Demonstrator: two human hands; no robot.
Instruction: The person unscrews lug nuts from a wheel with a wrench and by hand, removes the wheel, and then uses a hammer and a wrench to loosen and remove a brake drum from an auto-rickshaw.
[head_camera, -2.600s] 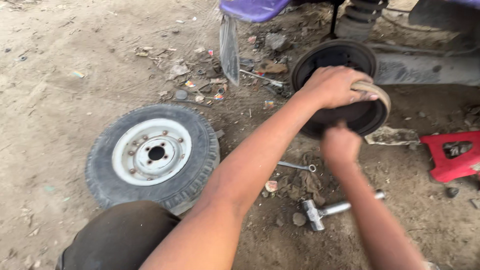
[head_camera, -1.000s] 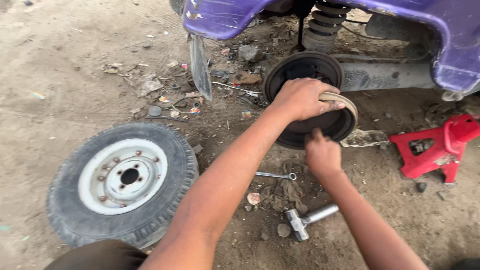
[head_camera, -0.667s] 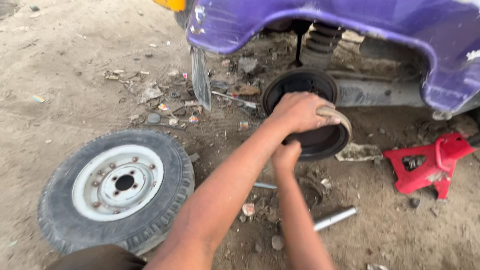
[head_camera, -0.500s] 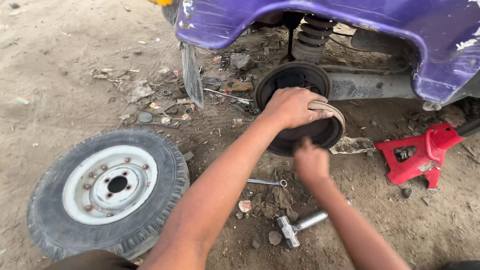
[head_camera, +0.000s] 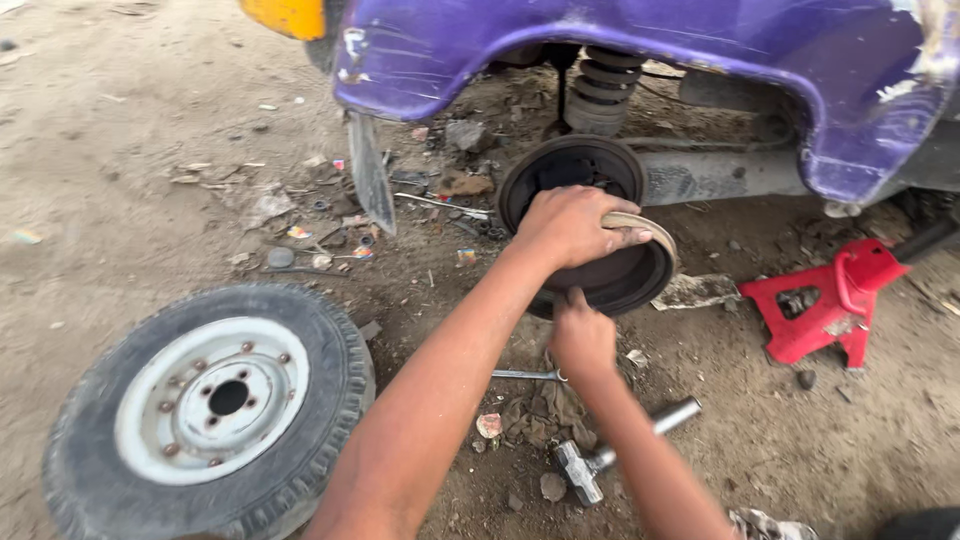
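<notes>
Two hands work on one black brake drum (head_camera: 600, 255) under the purple vehicle body (head_camera: 650, 70). Nearest: a removed wheel (head_camera: 205, 400), tyre on a pale steel rim, lies flat on the dirt at lower left, well apart from the drum. Just right of it, a hammer (head_camera: 600, 460) lies on the ground among small stones, and a thin spanner (head_camera: 525, 375) lies beside the right wrist. Right hand (head_camera: 583, 340) is closed in a loose fist against the drum's lower edge; whether it grips anything cannot be told. Left hand (head_camera: 570, 228) is wrapped over the drum's upper front, fingers curled around a tan curved strip (head_camera: 645, 225) at the rim. Judgement: the drum is being worked off or onto its hub; the next move calls for an even two-handed pull or push along the axle line. A red jack stand (head_camera: 825, 305) sits on the dirt near the drum's right. Farther: a mud flap (head_camera: 370, 180), scattered debris, a coil spring (head_camera: 600, 90) above the drum. Nothing blocks the drum's front.
</notes>
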